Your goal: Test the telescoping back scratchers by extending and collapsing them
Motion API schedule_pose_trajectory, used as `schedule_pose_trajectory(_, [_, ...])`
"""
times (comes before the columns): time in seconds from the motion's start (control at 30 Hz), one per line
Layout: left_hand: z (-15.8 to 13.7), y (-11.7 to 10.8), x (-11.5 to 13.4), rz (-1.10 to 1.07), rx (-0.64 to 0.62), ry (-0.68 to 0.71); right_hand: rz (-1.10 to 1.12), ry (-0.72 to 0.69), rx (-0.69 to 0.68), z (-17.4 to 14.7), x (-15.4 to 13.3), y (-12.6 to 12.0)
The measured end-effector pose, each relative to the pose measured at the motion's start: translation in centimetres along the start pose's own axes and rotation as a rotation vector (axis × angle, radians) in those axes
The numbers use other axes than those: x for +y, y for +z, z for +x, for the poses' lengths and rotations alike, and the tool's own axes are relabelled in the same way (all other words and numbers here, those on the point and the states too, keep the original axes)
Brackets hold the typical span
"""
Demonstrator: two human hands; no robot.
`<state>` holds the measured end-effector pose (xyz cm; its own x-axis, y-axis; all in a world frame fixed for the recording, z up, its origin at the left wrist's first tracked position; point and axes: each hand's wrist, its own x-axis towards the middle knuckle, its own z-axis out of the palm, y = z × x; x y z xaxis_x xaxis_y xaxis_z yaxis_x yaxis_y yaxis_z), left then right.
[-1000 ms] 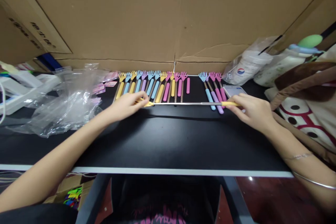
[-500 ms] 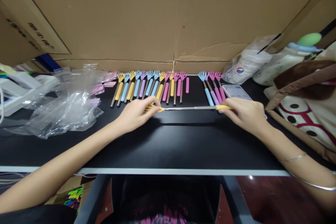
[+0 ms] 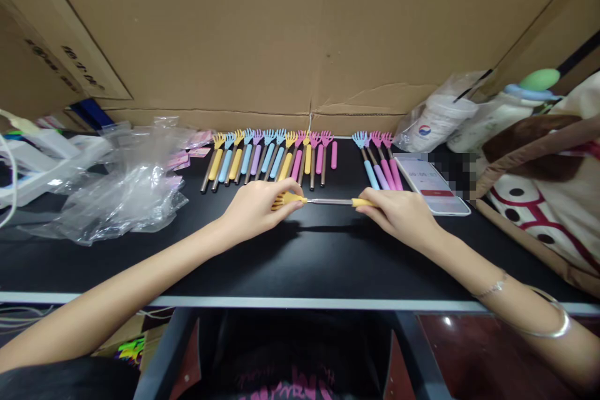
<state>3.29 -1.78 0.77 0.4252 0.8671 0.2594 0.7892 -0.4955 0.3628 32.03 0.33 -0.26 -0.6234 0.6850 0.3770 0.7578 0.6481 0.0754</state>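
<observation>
Between my two hands a yellow back scratcher (image 3: 330,201) lies level above the black table, its metal rod showing in the middle. My left hand (image 3: 262,207) pinches the yellow claw end. My right hand (image 3: 403,206) is closed round the yellow handle, which it partly hides. Behind my left hand runs a row of claw heads on metal rods, with loose handles such as a pink handle (image 3: 334,155) beside them, in yellow, blue, purple and pink. Several back scratchers with handles fitted, one of them with a blue handle (image 3: 371,175), lie together behind my right hand.
Clear plastic bags (image 3: 126,194) are heaped at the left beside white plastic parts (image 3: 56,162) and small pink cards (image 3: 199,151). A phone (image 3: 434,184), a cup in a bag (image 3: 438,122), a bottle (image 3: 497,115) and a fabric bag (image 3: 553,187) stand or lie at the right. Cardboard (image 3: 234,31) walls the back.
My right hand has moved left towards my left hand, and the visible rod of the back scratcher is much shorter. My left hand has shifted slightly right. Both hands keep their hold.
</observation>
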Motion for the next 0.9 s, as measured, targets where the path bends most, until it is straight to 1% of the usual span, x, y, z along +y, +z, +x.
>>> schedule_pose_trajectory(0.13, [0.2,-0.2,-0.3,0.056,0.024,0.006,-0.039,-0.012,-0.006,0.8,-0.2,-0.4])
schedule_pose_trajectory(0.27, [0.3,0.0,-1.1,0.141,-0.030,0.031,-0.140,-0.047,-0.117,1.4,-0.8,-0.1])
schedule_pose_trajectory(0.33, [0.4,0.1,-1.3,0.194,-0.031,0.077,-0.154,-0.075,-0.164,1.5,-1.3,0.4])
schedule_pose_trajectory(0.4, [0.4,0.1,-1.2,0.258,0.004,0.159,-0.161,-0.103,-0.180,1.5,-1.8,0.8])
schedule_pose_trajectory(0.47, [0.5,0.0,-0.9,0.330,0.055,0.250,-0.185,-0.110,-0.170,1.4,-2.2,0.9])
schedule_pose_trajectory(0.57, [0.8,-0.2,-0.3,0.469,0.119,0.348,-0.234,-0.102,-0.139,1.4,-2.6,0.7])
schedule_pose_trajectory(0.63, [1.0,-0.1,0.0,0.543,0.119,0.413,-0.256,-0.122,-0.123,1.5,-2.8,0.6])
schedule_pose_trajectory(0.73, [0.8,0.5,0.1,0.571,0.122,0.520,-0.275,-0.174,-0.085,1.6,-3.1,0.5])
schedule_pose_trajectory(0.83, [0.6,0.9,-0.1,0.595,0.195,0.554,-0.307,-0.218,-0.021,1.6,-3.3,0.4])
schedule_pose_trajectory(0.9, [0.5,0.7,-0.3,0.609,0.231,0.554,-0.339,-0.238,0.017,1.6,-3.2,0.1])
